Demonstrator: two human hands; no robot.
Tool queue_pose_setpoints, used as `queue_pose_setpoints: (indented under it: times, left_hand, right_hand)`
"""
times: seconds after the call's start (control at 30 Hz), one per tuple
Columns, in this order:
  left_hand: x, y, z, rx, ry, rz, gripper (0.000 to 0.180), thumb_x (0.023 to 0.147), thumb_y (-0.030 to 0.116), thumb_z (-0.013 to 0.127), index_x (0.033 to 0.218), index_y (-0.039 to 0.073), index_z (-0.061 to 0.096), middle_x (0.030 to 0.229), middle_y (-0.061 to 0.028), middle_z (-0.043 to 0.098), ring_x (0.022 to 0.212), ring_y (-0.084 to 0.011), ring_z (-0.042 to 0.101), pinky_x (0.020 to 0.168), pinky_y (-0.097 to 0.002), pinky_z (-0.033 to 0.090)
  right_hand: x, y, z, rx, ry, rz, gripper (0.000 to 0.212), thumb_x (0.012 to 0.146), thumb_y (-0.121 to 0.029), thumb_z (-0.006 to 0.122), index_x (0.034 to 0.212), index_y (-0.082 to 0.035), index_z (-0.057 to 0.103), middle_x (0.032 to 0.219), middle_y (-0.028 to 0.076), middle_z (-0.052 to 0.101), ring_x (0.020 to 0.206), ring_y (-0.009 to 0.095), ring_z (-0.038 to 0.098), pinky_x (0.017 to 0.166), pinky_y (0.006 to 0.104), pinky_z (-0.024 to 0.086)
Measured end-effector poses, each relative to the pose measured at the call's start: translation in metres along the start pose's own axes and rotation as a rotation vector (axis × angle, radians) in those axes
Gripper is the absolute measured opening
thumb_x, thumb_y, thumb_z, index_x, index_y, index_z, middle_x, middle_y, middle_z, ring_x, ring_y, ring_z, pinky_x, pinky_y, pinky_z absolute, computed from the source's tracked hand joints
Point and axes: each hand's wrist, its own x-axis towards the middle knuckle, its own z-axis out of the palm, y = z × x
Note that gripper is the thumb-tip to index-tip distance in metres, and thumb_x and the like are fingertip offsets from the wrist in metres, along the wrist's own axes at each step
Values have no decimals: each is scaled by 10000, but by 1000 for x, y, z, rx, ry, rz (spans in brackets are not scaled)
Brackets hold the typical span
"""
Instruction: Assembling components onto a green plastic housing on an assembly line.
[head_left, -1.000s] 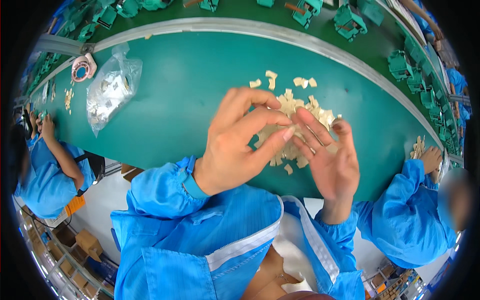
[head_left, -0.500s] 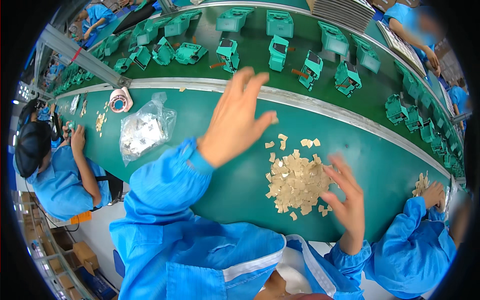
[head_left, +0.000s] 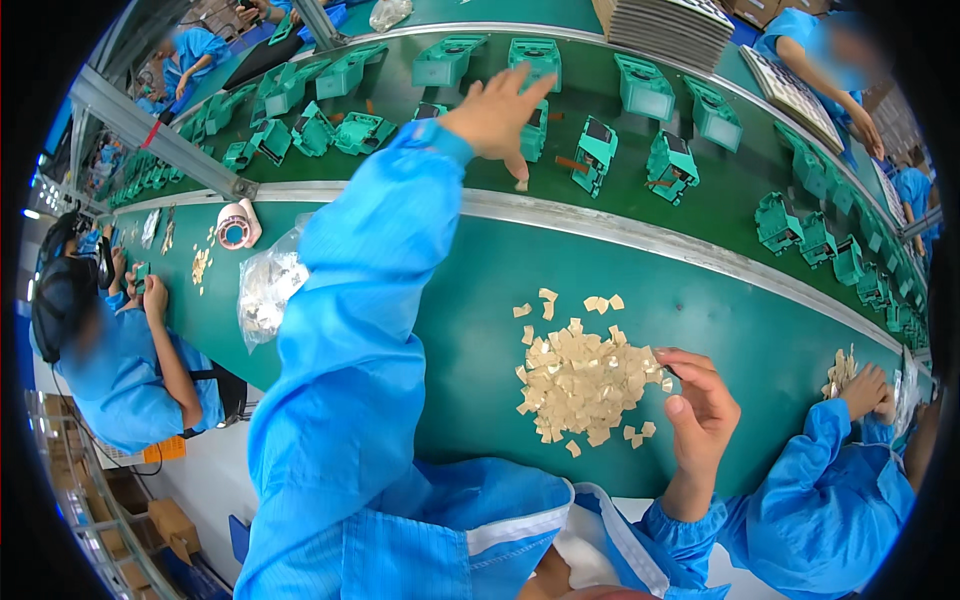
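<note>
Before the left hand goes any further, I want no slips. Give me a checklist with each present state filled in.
1. Small beige piece at the left thumb tip: ok, visible there.
2. Piece firmly held: cannot tell; the fingers of the left hand are spread.
3. Left hand not touching the green housing behind its fingers: cannot tell; they overlap in this view.
4. Right hand beside the pile of beige pieces: ok, at its right edge.
5. All pieces gathered in the pile: not ok; several loose pieces lie apart.
6. Clear plastic bag fully visible: not ok; the left sleeve hides part.
</note>
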Motion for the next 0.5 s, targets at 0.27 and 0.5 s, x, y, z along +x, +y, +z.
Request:
queue_pose_setpoints:
  times: [0.27, 0.5]
  left_hand:
    - [-69, 55, -24, -411, -42, 704, 343, 658, -132, 519, 927, 7, 680, 744, -129, 650, 770, -185, 629, 723, -292, 474]
    - [-18, 59, -32, -570, 67, 376, 843, 759, 581, 588, 1383, 57, 371, 1423, -207, 320, 1329, -352, 295, 1084, -515, 227]
  right_hand:
    - [-4, 26, -15, -48, 103, 49, 174, 815, 13, 621, 986, 41, 625, 1005, 160, 626, 944, 236, 592, 869, 355, 452]
    - [-7, 38, -27, 130, 206, 18, 168, 836, -32, 613, 992, 32, 609, 967, 150, 614, 904, 213, 593, 804, 318, 464]
